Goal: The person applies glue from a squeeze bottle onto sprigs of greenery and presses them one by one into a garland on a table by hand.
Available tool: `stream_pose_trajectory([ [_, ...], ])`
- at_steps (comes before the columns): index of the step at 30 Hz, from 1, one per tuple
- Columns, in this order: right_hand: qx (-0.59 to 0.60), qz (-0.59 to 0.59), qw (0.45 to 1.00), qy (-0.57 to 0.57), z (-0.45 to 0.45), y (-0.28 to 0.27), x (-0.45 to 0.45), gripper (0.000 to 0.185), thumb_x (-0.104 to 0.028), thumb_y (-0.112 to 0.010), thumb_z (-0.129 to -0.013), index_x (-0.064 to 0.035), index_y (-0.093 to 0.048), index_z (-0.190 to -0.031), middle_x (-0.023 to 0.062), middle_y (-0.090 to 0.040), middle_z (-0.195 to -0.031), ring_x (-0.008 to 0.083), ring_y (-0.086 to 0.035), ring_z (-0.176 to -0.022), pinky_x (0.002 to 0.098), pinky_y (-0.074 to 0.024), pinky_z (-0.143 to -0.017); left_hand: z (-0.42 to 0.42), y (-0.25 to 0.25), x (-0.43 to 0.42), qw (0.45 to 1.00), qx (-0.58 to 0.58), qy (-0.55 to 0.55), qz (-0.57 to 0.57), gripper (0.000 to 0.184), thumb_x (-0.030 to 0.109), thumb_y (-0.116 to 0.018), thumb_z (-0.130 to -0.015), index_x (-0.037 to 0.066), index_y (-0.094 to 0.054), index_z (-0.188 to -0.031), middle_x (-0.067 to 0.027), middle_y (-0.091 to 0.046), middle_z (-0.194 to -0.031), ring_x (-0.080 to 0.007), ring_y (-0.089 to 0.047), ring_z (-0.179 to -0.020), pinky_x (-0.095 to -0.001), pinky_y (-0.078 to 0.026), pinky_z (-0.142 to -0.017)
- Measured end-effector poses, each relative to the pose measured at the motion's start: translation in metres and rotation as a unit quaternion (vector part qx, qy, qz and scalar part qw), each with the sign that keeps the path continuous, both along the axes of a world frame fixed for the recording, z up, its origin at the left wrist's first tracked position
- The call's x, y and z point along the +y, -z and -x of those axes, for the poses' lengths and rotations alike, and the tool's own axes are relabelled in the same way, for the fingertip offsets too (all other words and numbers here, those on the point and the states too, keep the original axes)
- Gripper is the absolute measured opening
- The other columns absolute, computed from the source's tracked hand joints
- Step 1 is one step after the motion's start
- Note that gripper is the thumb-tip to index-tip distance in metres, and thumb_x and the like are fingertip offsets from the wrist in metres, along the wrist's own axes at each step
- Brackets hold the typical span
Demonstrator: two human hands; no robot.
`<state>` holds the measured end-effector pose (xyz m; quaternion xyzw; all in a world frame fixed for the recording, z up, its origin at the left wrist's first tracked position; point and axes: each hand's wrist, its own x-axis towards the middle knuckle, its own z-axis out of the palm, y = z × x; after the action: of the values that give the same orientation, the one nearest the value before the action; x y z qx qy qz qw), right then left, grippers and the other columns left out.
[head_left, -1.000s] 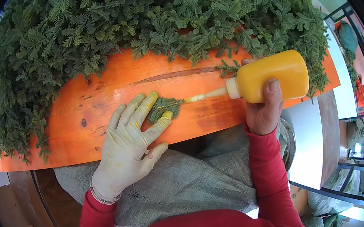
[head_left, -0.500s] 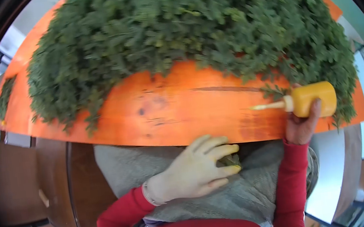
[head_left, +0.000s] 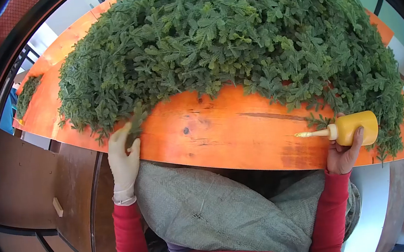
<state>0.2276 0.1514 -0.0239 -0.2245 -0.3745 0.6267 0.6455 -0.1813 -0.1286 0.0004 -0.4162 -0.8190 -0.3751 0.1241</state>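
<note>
My left hand (head_left: 125, 157), in a pale glove, is at the left part of the table's front edge, its fingers closed round a small green sprig (head_left: 136, 122) that points up toward the heap. My bare right hand (head_left: 343, 156) is wrapped round a yellow squeeze bottle (head_left: 359, 128) lying sideways, its nozzle pointing left over the wood. Pale yellow stuff coats the nozzle tip. Just above the bottle's neck lies another sprig (head_left: 318, 121). A big heap of green sprigs (head_left: 231, 33) covers much of the orange table (head_left: 221, 123).
Grey woven cloth (head_left: 216, 204) covers my lap below the table edge. A smaller green pile (head_left: 28, 96) lies at the table's far left. Brown wooden panels (head_left: 65, 191) stand at the left, and a white surface (head_left: 369, 196) is at the lower right.
My left hand has gone from the nozzle tip, down over my lap, to the left side of the heap with a sprig. The view has shifted; my right hand still grips the bottle.
</note>
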Motion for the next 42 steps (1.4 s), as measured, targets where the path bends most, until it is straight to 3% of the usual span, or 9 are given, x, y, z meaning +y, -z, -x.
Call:
stream_pose_trajectory([
  [8,-0.002,0.011,1.000,0.005,0.001,-0.003,-0.001,0.049,-0.042,-0.053,-0.102,-0.0098,-0.047,-0.137,0.0174,-0.063,-0.127,0.0172,-0.067,-0.096,0.0277,-0.0555,-0.072,-0.041,-0.004,0.058,0.983,-0.055,0.174,-0.005,0.030,0.000,-0.069,-0.088,0.006,-0.069,-0.117,-0.0083,-0.065,-0.103,-0.0147,-0.063,-0.075,-0.0246,-0.051,-0.067],
  [14,0.005,0.019,1.000,0.021,0.006,-0.011,-0.006,0.048,-0.041,-0.053,-0.102,-0.0097,-0.046,-0.138,0.0202,-0.062,-0.128,0.0154,-0.066,-0.092,0.0257,-0.0557,-0.071,-0.092,-0.010,0.103,0.956,-0.075,0.284,0.015,0.041,0.000,-0.069,-0.088,0.007,-0.062,-0.128,-0.0065,-0.066,-0.106,-0.0129,-0.064,-0.080,-0.0253,-0.052,-0.071],
  [18,0.037,-0.011,0.999,-0.030,-0.004,-0.006,-0.001,0.048,-0.040,-0.053,-0.102,-0.0093,-0.046,-0.138,0.0212,-0.062,-0.128,0.0163,-0.066,-0.092,0.0287,-0.0580,-0.075,-0.103,-0.005,0.118,0.845,-0.417,0.334,-0.023,0.038,-0.002,-0.067,-0.091,0.002,-0.057,-0.128,-0.0029,-0.063,-0.121,-0.0125,-0.063,-0.109,-0.0260,-0.052,-0.089],
  [21,0.057,0.017,0.998,-0.001,0.000,-0.007,-0.001,0.046,-0.040,-0.052,-0.102,-0.0096,-0.047,-0.136,0.0211,-0.062,-0.127,0.0140,-0.066,-0.084,0.0297,-0.0585,-0.075,-0.111,-0.013,0.129,0.852,-0.368,0.365,0.066,0.037,-0.001,-0.067,-0.090,0.003,-0.060,-0.126,-0.0037,-0.064,-0.121,-0.0121,-0.064,-0.105,-0.0260,-0.052,-0.087],
  [22,0.079,-0.010,0.996,-0.050,-0.003,-0.006,0.001,0.043,-0.040,-0.052,-0.102,-0.0100,-0.049,-0.134,0.0207,-0.063,-0.125,0.0105,-0.062,-0.072,0.0289,-0.0580,-0.073,-0.111,-0.017,0.131,0.882,-0.255,0.381,0.109,0.039,0.001,-0.070,-0.087,0.004,-0.062,-0.125,-0.0065,-0.063,-0.125,-0.0171,-0.062,-0.109,-0.0299,-0.051,-0.091],
  [25,0.064,0.056,0.996,0.040,0.008,-0.018,-0.003,0.044,-0.042,-0.054,-0.102,-0.0078,-0.050,-0.130,0.0224,-0.064,-0.123,0.0074,-0.050,-0.056,0.0215,-0.0528,-0.056,-0.111,-0.011,0.135,0.920,-0.015,0.378,0.104,0.045,0.005,-0.074,-0.082,0.005,-0.064,-0.126,-0.0092,-0.061,-0.130,-0.0242,-0.059,-0.115,-0.0341,-0.048,-0.097],
  [31,0.039,0.043,0.998,0.025,0.006,-0.015,0.000,0.048,-0.044,-0.055,-0.101,-0.0060,-0.049,-0.130,0.0227,-0.064,-0.122,0.0078,-0.051,-0.056,0.0217,-0.0529,-0.056,-0.107,-0.017,0.119,0.934,-0.037,0.354,0.012,0.047,-0.002,-0.067,-0.080,0.003,-0.063,-0.126,-0.0143,-0.059,-0.132,-0.0303,-0.057,-0.120,-0.0366,-0.045,-0.102],
  [35,0.036,0.054,0.997,0.036,0.009,-0.017,0.000,0.049,-0.044,-0.056,-0.100,-0.0051,-0.049,-0.130,0.0229,-0.064,-0.121,0.0083,-0.052,-0.058,0.0220,-0.0528,-0.056,-0.103,-0.013,0.099,0.924,0.065,0.375,-0.042,0.049,-0.007,-0.064,-0.075,0.004,-0.064,-0.123,-0.0153,-0.062,-0.127,-0.0338,-0.059,-0.118,-0.0429,-0.046,-0.103],
  [42,0.028,0.052,0.997,0.040,0.009,-0.017,0.001,0.049,-0.044,-0.055,-0.101,-0.0055,-0.048,-0.131,0.0237,-0.063,-0.122,0.0096,-0.055,-0.060,0.0223,-0.0523,-0.054,-0.130,-0.013,0.107,0.911,0.030,0.405,0.066,0.056,0.002,-0.070,-0.074,0.006,-0.061,-0.129,-0.0152,-0.059,-0.133,-0.0371,-0.055,-0.124,-0.0467,-0.043,-0.106],
])
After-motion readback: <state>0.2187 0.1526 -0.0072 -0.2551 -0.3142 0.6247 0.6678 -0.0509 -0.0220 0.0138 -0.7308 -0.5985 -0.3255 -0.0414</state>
